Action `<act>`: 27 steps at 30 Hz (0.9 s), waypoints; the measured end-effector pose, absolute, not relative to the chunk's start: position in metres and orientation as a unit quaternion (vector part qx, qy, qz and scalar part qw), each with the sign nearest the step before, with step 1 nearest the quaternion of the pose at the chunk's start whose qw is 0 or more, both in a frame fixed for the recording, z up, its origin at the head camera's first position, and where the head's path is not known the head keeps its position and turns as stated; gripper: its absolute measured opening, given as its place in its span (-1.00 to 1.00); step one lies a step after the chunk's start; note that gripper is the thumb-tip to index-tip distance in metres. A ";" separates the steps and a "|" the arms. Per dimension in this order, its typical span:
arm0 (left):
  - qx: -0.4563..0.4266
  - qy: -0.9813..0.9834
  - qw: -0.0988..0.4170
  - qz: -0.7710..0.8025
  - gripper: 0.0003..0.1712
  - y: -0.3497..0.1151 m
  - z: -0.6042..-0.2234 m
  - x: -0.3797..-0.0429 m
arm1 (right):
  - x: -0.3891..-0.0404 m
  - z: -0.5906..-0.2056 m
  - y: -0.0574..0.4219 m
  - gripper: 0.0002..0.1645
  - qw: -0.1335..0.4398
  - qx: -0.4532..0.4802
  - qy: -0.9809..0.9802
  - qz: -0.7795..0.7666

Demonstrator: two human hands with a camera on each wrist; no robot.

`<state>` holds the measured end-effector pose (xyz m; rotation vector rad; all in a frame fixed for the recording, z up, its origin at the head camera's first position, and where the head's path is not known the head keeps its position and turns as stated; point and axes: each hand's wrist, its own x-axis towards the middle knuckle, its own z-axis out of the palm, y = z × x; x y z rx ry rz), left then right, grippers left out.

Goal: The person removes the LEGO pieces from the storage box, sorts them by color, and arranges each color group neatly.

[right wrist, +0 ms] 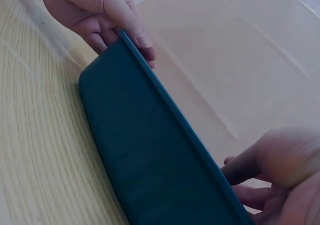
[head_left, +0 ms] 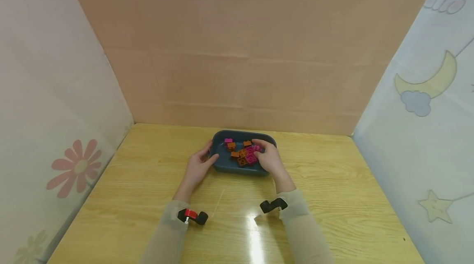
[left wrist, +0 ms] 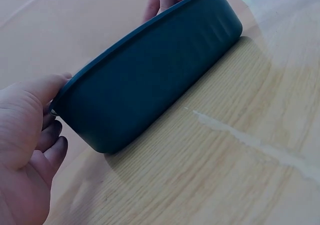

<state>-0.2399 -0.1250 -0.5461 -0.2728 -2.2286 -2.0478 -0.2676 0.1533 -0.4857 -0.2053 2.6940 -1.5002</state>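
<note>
A dark teal plastic tray (head_left: 224,165) sits on the wooden table, with several orange and magenta toy building bricks (head_left: 242,155) inside. My left hand (head_left: 198,167) holds the tray's left end; in the left wrist view the thumb (left wrist: 50,85) lies at the rim while other fingers curl against the outside wall. Over the tray's right end reaches my right hand (head_left: 269,158), thumb and forefinger on either side of a magenta brick (head_left: 257,148). Whether they pinch it is not clear. In the right wrist view the tray wall (right wrist: 145,135) hides the bricks and fingertips.
The tray stands near the back of the wooden table (head_left: 148,198), in front of a tan backdrop (head_left: 237,83). Patterned white cloths hang at the left and right sides. Each wrist wears a small black camera mount (head_left: 274,205).
</note>
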 end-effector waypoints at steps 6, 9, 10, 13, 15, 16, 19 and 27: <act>-0.087 -0.738 0.051 -0.668 -0.24 -0.125 -0.545 -0.238 | -0.266 -0.483 0.153 -0.42 0.020 -0.073 0.882 -0.466; -0.081 -0.741 0.052 -0.664 -0.24 -0.125 -0.546 -0.238 | -0.267 -0.483 0.152 -0.42 0.015 -0.078 0.889 -0.451; -0.080 -0.742 0.053 -0.663 -0.24 -0.126 -0.546 -0.238 | -0.268 -0.484 0.152 -0.42 0.013 -0.081 0.894 -0.440; -0.076 -0.746 0.054 -0.659 -0.25 -0.126 -0.547 -0.238 | -0.270 -0.487 0.152 -0.43 0.010 -0.091 0.911 -0.402; -0.075 -0.747 0.054 -0.659 -0.25 -0.127 -0.547 -0.237 | -0.272 -0.489 0.151 -0.43 0.012 -0.098 0.920 -0.380; -0.073 -0.746 0.054 -0.660 -0.26 -0.127 -0.547 -0.237 | -0.272 -0.489 0.151 -0.42 0.014 -0.099 0.922 -0.373; -0.074 -0.746 0.053 -0.660 -0.26 -0.129 -0.548 -0.237 | -0.274 -0.490 0.150 -0.41 0.023 -0.103 0.924 -0.368; -0.073 -0.746 0.057 -0.660 -0.24 -0.132 -0.551 -0.240 | -0.278 -0.491 0.149 -0.38 0.032 -0.109 0.916 -0.386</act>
